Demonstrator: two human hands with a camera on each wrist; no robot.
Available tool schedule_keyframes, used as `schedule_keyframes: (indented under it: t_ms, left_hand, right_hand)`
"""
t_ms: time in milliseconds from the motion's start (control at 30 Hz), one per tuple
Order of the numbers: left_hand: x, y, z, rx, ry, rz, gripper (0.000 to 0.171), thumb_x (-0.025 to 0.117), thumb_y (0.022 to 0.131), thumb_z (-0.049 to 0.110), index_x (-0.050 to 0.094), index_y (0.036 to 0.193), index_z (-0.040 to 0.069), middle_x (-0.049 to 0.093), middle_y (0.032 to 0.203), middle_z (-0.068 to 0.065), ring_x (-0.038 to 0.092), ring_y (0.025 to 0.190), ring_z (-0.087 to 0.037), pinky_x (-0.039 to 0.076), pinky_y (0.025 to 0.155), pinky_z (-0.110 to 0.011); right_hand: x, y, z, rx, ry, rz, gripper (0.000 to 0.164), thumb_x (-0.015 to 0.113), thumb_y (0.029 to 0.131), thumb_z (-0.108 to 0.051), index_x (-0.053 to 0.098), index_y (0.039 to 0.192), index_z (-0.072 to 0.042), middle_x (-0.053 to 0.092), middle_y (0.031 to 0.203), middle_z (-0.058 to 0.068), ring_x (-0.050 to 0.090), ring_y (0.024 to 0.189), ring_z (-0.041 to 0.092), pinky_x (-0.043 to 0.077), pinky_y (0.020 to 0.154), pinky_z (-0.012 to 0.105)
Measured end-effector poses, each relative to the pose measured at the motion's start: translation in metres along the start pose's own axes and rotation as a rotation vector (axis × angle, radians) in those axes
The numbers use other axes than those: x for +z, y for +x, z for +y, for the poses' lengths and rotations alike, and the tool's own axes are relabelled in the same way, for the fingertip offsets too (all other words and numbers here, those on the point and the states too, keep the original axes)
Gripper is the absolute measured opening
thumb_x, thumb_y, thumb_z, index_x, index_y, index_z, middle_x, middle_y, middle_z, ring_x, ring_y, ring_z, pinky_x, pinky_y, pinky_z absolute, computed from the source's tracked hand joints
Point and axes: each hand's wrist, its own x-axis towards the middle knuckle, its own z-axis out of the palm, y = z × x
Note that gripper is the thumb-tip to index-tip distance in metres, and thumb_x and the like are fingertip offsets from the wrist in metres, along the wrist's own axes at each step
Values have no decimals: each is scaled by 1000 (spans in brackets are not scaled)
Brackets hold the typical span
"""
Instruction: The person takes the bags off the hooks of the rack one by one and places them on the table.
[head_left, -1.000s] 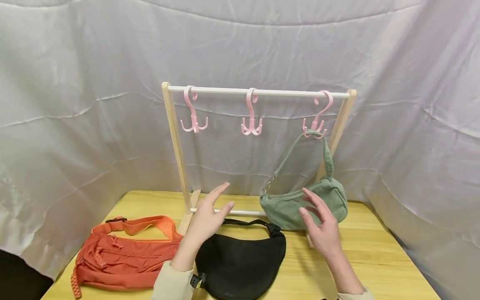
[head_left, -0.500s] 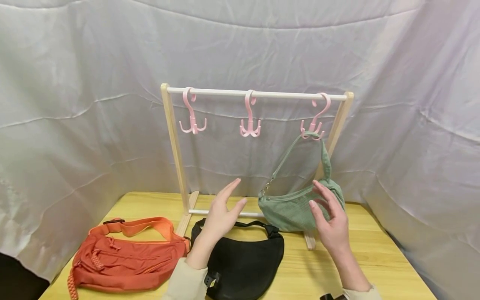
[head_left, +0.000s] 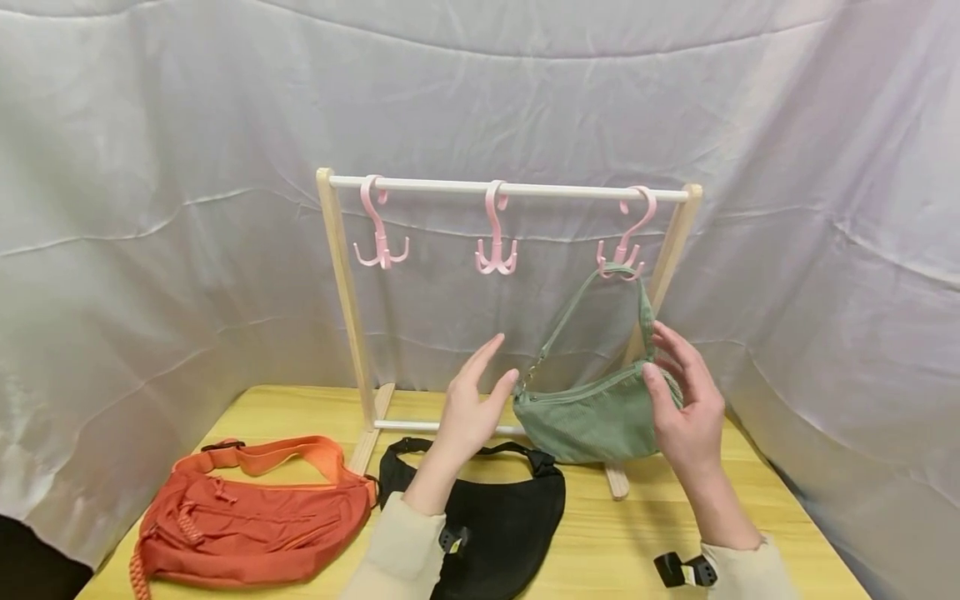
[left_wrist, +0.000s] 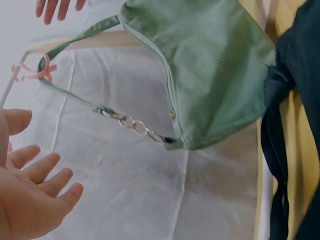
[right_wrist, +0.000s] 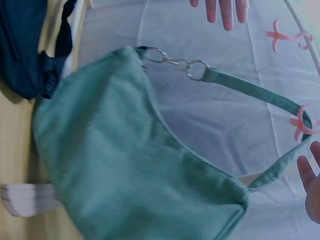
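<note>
A green corduroy shoulder bag hangs by its strap from the right pink hook. Silver rings join one strap end to the bag. My right hand is raised at the bag's right end, fingers relaxed and fingertips beside the strap. To the left of the bag my left hand is held up, thumb and fingers spread, with nothing in it. In the left wrist view, a gap shows between that hand and the strap.
Two more pink hooks, a left one and a middle one, hang on the rack's white rail. A black bag and a red-orange waist bag lie on the wooden table. Grey cloth stands behind.
Both hands have moved right and upward, staying apart from each other. The right hand has gone from in front of the bag to its right end. The green bag still hangs on its hook.
</note>
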Motion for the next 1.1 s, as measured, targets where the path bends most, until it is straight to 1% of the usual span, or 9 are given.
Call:
schedule_keyframes:
  t_ms: [100,167,433,567,700,800,933,1000,1100]
  left_hand:
    - [5,6,3,35,-20,25,54,65,104,31,50,156,27,47,160,4,41,149,-20,33,122,-47]
    - [7,9,6,45,-36,32,54,65,104,31,50,156,27,48,160,4,41,149,-20,33,122,-46]
    - [15,19,15,52,-75,47,52,65,104,31,52,155,28,49,159,5,42,148,-17,33,122,-44]
    - [19,25,20,62,-89,42,52,65,105,32,52,155,28,49,159,6,42,148,-16,34,122,-43]
    - [23,34,25,71,-101,36,51,64,105,32,52,154,28,50,158,5,42,148,-16,35,121,-43]
    - [28,40,28,82,-103,34,51,64,105,31,53,154,26,50,158,3,43,147,-16,35,121,-42]
    - [33,48,33,96,-103,31,50,64,105,29,53,154,24,51,157,1,44,147,-17,36,121,-40]
    - [36,51,34,100,-102,34,50,64,105,28,54,153,23,52,157,0,44,147,-17,36,121,-39]
    - [39,56,36,115,-102,38,49,63,105,27,54,153,20,52,157,-1,45,146,-17,35,121,-38]
  right_hand:
    - [-2,11,4,-15,-3,4,48,58,90,24,57,137,16,58,138,33,59,128,26,50,105,26]
    - [-2,19,4,-20,-5,7,47,58,90,23,57,137,15,59,138,32,59,128,26,49,105,27]
    - [1,45,-18,-61,-46,-2,42,58,93,20,58,135,16,59,136,35,60,127,24,49,104,24]
    - [1,56,-19,-106,-88,13,41,60,91,17,61,133,15,61,134,33,62,125,23,49,104,24]
    - [-1,71,-20,-148,-167,14,42,63,90,14,63,132,13,63,133,32,61,127,21,47,106,23]
    - [-4,81,-18,-174,-215,2,42,64,89,12,64,131,12,64,134,30,61,128,25,45,106,22]
    - [-9,94,-12,-204,-248,-27,41,66,88,11,65,130,13,64,134,29,60,129,38,42,111,25]
    - [-11,101,-5,-218,-263,-46,41,67,89,9,65,130,13,64,135,28,58,129,42,41,114,28]
    - [-16,111,11,-241,-289,-68,41,69,91,1,66,130,9,66,136,23,58,130,41,40,116,30]
